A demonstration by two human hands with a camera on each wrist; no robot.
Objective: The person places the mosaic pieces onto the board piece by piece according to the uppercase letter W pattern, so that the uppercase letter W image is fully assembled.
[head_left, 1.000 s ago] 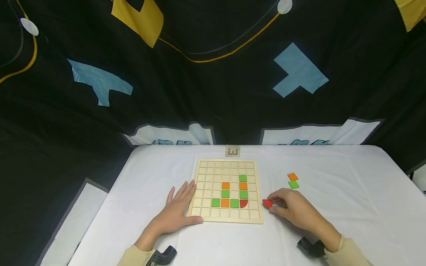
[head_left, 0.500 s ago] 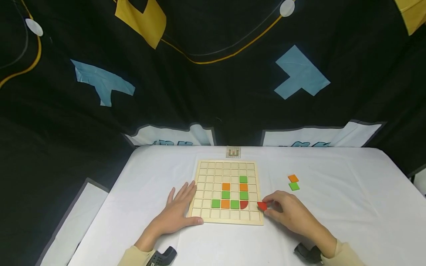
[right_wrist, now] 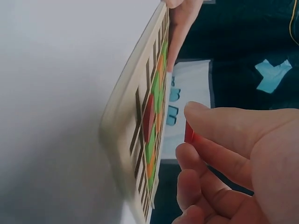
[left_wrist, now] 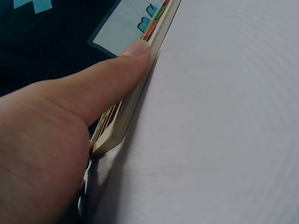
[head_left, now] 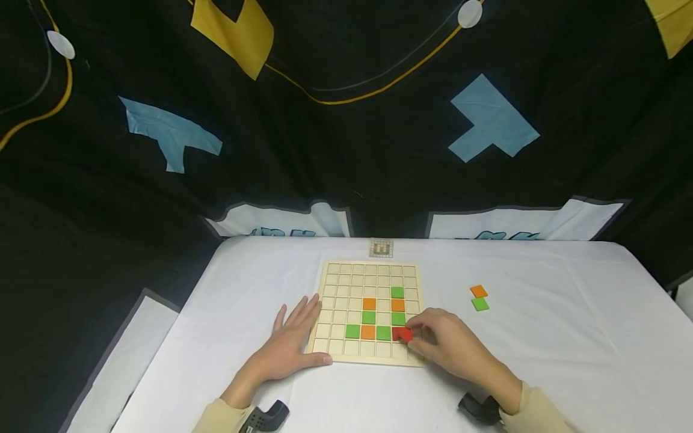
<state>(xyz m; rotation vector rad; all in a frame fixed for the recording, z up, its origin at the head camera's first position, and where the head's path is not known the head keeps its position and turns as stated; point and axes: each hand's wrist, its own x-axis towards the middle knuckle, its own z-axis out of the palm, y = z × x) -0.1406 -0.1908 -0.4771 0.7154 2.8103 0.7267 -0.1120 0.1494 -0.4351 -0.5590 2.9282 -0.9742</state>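
Observation:
A square wooden grid board (head_left: 337, 349) lies on the white table, with green and orange square tiles and one red quarter-round tile (right_wrist: 149, 119) set in its cells. My left hand (head_left: 287, 346) is spread at the board's left side, fingertips on the edge and thumb (left_wrist: 133, 58) along the near edge by the corner. Between thumb and index finger, my right hand (head_left: 457, 343) pinches a second red tile (head_left: 406, 334) with a rounded edge. In the head view this tile overlaps part of the red one in the board; the right wrist view shows a gap between them.
An orange tile (head_left: 479, 291) and a green tile (head_left: 480, 304) lie on the table right of the board. Behind the board is a small card with a grid pattern (head_left: 381, 248). A black patterned curtain (head_left: 346, 150) hangs beyond the table's far edge.
My right hand has moved left with the red tile, from the table beside the board to over its right part. The left hand has stayed in place.

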